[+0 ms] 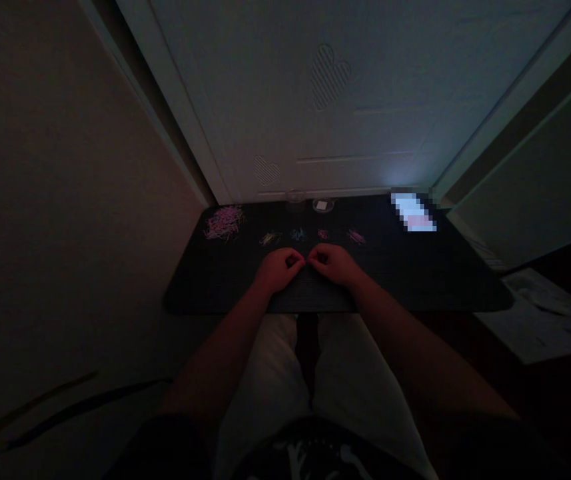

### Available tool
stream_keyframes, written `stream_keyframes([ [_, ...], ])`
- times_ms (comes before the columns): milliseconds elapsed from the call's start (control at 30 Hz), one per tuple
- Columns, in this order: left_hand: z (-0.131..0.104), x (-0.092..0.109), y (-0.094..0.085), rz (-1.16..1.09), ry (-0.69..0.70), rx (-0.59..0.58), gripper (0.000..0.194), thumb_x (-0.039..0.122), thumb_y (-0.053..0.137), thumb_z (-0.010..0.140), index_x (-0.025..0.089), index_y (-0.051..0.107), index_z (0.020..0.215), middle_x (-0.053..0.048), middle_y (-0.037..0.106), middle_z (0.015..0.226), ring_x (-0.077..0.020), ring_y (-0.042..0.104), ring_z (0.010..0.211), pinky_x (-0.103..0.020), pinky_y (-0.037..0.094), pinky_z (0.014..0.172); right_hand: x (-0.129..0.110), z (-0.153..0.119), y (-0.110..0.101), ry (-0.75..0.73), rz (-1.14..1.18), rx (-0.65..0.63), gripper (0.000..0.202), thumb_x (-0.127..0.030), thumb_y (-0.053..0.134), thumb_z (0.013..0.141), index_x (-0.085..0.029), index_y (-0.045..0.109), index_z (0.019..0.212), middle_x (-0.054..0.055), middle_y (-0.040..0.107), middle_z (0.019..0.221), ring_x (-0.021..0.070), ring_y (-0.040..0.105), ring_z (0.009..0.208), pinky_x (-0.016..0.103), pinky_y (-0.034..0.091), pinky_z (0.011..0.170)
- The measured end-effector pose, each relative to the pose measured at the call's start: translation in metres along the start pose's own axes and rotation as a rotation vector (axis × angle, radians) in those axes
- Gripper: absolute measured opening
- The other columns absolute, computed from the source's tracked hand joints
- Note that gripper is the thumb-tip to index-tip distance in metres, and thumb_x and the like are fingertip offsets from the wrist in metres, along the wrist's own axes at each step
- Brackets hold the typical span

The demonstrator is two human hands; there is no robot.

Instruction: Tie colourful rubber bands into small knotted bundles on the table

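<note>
My left hand [280, 269] and my right hand [334, 264] rest over the near middle of a dark table [430, 277]. The thumb and forefinger of each are pinched together, and the two pinches almost meet. Anything between the fingertips is too small and dark to make out. Just beyond the hands lie small heaps of thin strands that look like little elastic bands: a yellowish heap [269, 238], a bluish heap [299, 235], a pink heap [323, 235] and a pink-purple heap [356, 237]. A larger pink and purple pile [225, 223] sits at the far left.
At the table's back edge stand a clear round container [296, 196] and a shallow clear dish [322, 205] with a white square in it. A lit, blurred-out screen [414, 212] lies at the back right. A pale panel with hearts [275, 133] rises behind the table.
</note>
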State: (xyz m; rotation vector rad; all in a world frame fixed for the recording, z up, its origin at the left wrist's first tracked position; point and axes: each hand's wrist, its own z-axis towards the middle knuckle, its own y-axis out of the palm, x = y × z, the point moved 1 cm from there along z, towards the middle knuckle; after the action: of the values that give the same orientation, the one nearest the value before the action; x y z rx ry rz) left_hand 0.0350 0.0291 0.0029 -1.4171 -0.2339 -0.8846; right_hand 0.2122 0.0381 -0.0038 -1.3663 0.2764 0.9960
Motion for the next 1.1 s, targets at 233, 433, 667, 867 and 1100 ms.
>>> stream_keyframes([
  [233, -0.0008, 0.0012, -0.0009, 0.029, -0.005, 0.006, 0.019, 0.033, 0.052, 0.081, 0.019, 0.064, 0.085, -0.003, 0.066, 0.083, -0.0151, 0.058, 0.076, -0.026, 0.044, 0.066, 0.0008, -0.0005, -0.0007, 0.040, 0.005, -0.004, 0.009, -0.024, 0.055, 0.073, -0.017, 0.061, 0.074, -0.001, 0.057, 0.064, 0.0102, 0.048, 0.058, 0.022, 0.034, 0.054],
  [433, -0.0007, 0.0002, -0.0007, 0.009, -0.023, 0.021, 0.019, 0.032, 0.051, 0.081, 0.018, 0.064, 0.084, -0.003, 0.066, 0.081, -0.0147, 0.058, 0.075, -0.026, 0.045, 0.065, 0.0020, -0.0016, -0.0022, 0.033, 0.096, 0.046, 0.010, -0.022, 0.054, 0.072, -0.016, 0.060, 0.077, -0.001, 0.057, 0.065, 0.0102, 0.047, 0.057, 0.022, 0.035, 0.054],
  [667, -0.0003, -0.0008, 0.0003, -0.012, -0.008, -0.006, 0.019, 0.033, 0.052, 0.081, 0.019, 0.064, 0.085, -0.002, 0.066, 0.083, -0.0141, 0.059, 0.074, -0.026, 0.045, 0.065, -0.0009, -0.0010, -0.0019, -0.012, 0.069, 0.009, 0.010, -0.021, 0.053, 0.073, -0.016, 0.062, 0.075, 0.000, 0.058, 0.068, 0.0107, 0.048, 0.060, 0.023, 0.036, 0.057],
  [867, -0.0008, 0.0001, -0.0006, 0.002, -0.009, 0.009, 0.020, 0.034, 0.051, 0.081, 0.019, 0.064, 0.085, -0.002, 0.066, 0.082, -0.0145, 0.058, 0.074, -0.026, 0.044, 0.065, -0.0015, -0.0014, -0.0027, 0.052, 0.069, 0.055, 0.008, -0.020, 0.051, 0.073, -0.016, 0.058, 0.073, -0.001, 0.055, 0.064, 0.0104, 0.047, 0.057, 0.023, 0.035, 0.055],
  [1100, -0.0006, 0.0002, -0.0002, -0.005, -0.013, 0.003, 0.018, 0.032, 0.052, 0.081, 0.019, 0.064, 0.084, -0.002, 0.066, 0.083, -0.0147, 0.059, 0.075, -0.026, 0.044, 0.066, 0.0011, -0.0012, -0.0008, 0.020, 0.065, -0.035, 0.012, -0.028, 0.057, 0.073, -0.017, 0.060, 0.076, -0.001, 0.056, 0.065, 0.0101, 0.047, 0.057, 0.022, 0.034, 0.053],
])
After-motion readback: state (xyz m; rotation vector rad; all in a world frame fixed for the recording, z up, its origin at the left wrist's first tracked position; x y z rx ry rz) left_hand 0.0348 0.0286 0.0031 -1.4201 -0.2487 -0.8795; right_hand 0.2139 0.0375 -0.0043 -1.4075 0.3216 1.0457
